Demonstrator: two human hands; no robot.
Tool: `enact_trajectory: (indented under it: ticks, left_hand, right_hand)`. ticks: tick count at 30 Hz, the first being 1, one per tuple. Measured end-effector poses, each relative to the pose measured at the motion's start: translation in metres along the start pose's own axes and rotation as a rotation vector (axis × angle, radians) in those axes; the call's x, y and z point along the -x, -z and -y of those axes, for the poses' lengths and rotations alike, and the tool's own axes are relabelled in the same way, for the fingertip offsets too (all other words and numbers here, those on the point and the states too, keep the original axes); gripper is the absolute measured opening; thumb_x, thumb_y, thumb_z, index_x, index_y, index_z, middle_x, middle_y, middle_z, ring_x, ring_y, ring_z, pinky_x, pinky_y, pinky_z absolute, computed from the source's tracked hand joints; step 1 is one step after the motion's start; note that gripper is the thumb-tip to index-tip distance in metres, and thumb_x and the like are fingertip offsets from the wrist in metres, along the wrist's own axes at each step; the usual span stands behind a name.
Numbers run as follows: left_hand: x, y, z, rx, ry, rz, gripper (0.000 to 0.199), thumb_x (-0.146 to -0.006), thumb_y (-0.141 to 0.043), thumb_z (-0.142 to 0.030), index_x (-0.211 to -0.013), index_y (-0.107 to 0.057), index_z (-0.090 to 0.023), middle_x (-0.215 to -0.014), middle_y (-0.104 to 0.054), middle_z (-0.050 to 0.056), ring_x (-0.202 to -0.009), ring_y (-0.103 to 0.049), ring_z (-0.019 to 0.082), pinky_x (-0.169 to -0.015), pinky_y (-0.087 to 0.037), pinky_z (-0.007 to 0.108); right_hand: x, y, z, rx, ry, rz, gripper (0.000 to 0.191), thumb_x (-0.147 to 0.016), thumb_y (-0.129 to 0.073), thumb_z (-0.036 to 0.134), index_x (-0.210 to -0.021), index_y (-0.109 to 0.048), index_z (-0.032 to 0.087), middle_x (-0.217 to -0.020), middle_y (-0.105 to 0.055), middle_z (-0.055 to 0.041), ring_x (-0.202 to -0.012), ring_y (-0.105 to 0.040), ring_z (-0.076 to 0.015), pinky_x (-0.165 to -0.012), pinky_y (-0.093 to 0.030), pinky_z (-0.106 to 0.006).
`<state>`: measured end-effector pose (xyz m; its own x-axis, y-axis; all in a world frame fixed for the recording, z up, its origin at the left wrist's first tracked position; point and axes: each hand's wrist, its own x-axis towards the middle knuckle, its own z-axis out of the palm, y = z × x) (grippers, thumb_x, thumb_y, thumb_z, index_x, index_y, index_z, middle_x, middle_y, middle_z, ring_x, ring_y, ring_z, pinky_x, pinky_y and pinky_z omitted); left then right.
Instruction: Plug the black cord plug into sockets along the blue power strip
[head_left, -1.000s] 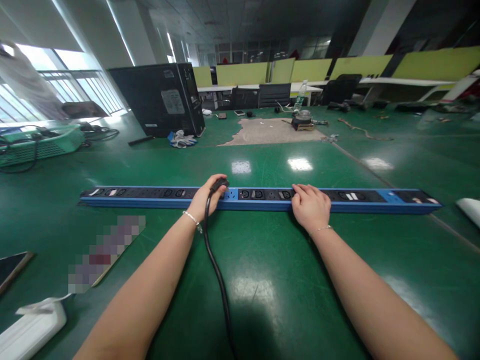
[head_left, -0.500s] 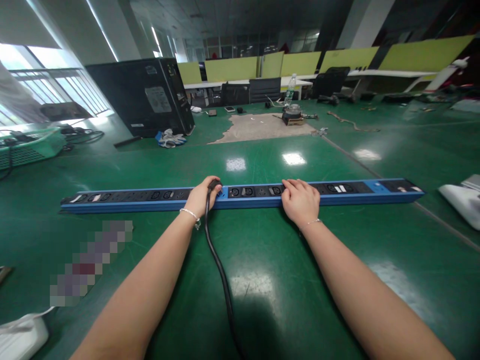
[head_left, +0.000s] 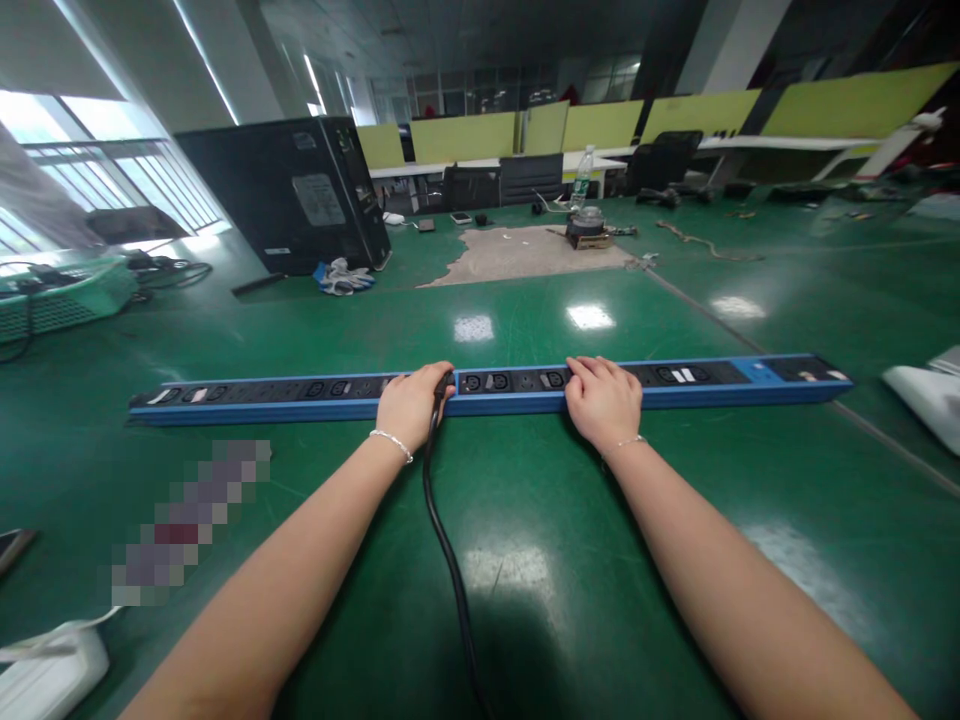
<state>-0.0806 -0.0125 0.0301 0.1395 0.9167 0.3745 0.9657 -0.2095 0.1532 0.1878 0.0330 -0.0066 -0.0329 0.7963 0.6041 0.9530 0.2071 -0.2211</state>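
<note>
While the black cable (head_left: 455,570) trails toward us, our left hand (head_left: 409,408) pinches its plug (head_left: 445,382) at the blue power strip (head_left: 510,404) on the counter (head_left: 525,480); our right hand (head_left: 607,402) lies across the strip, probably steadying it, its closure unclear. Beyond stands a computer case (head_left: 277,195).

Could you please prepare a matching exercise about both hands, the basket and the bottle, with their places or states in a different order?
Column 1
1. left hand
2. right hand
3. basket
4. bottle

Column 2
A. green, at the left edge of the picture
B. holds the end of the black cable
C. clear, standing upright far from the hands
D. rests on the blue power strip, with no cable in its fingers

Pairs: 1-B, 2-D, 3-A, 4-C
</note>
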Motion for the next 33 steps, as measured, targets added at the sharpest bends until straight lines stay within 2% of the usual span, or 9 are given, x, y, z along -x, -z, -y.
enact_trajectory:
  ticks: [6, 14, 25, 33]
  left_hand:
    - [0.0011, 0.0012, -0.0030, -0.057, 0.041, -0.013, 0.033, -0.089, -0.042, -0.040, -0.117, -0.055, -0.028, -0.101, -0.070, 0.003, -0.094, -0.065, 0.020, -0.085, -0.044, 0.032]
    - [0.0037, -0.0024, -0.0037, -0.033, 0.041, -0.036, 0.034, -0.090, -0.040, -0.040, -0.119, -0.054, -0.027, -0.105, -0.069, 0.004, -0.100, -0.062, 0.020, -0.092, -0.039, 0.034]
    - [0.0020, -0.0016, -0.0032, 0.003, 0.048, -0.020, 0.033, -0.089, -0.042, -0.040, -0.117, -0.054, -0.028, -0.107, -0.068, 0.004, -0.098, -0.062, 0.022, -0.092, -0.038, 0.037]
    - [-0.0012, 0.0004, 0.0047, 0.101, 0.052, 0.021, 0.033, -0.089, -0.046, -0.042, -0.116, -0.056, -0.026, -0.105, -0.069, 0.005, -0.100, -0.062, 0.022, -0.089, -0.040, 0.034]
  right_hand:
    - [0.0002, 0.0004, 0.0005, 0.001, -0.009, 0.004, 0.038, -0.085, -0.038, 0.025, -0.111, -0.067, 0.023, -0.117, -0.065, -0.0045, -0.113, -0.050, -0.0242, -0.094, -0.028, -0.041]
    - [0.0001, 0.0003, -0.0001, -0.006, -0.005, 0.007, 0.039, -0.085, -0.038, 0.025, -0.112, -0.066, 0.022, -0.116, -0.065, -0.0046, -0.113, -0.050, -0.0239, -0.095, -0.028, -0.041]
    - [-0.0002, 0.0009, 0.0004, 0.001, -0.013, 0.019, 0.037, -0.085, -0.040, 0.024, -0.112, -0.066, 0.023, -0.117, -0.065, -0.0039, -0.114, -0.050, -0.0236, -0.095, -0.028, -0.041]
    - [-0.0005, 0.0021, 0.0009, 0.015, -0.010, 0.029, 0.038, -0.086, -0.038, 0.025, -0.111, -0.066, 0.022, -0.117, -0.065, -0.0032, -0.114, -0.050, -0.0229, -0.094, -0.027, -0.039]
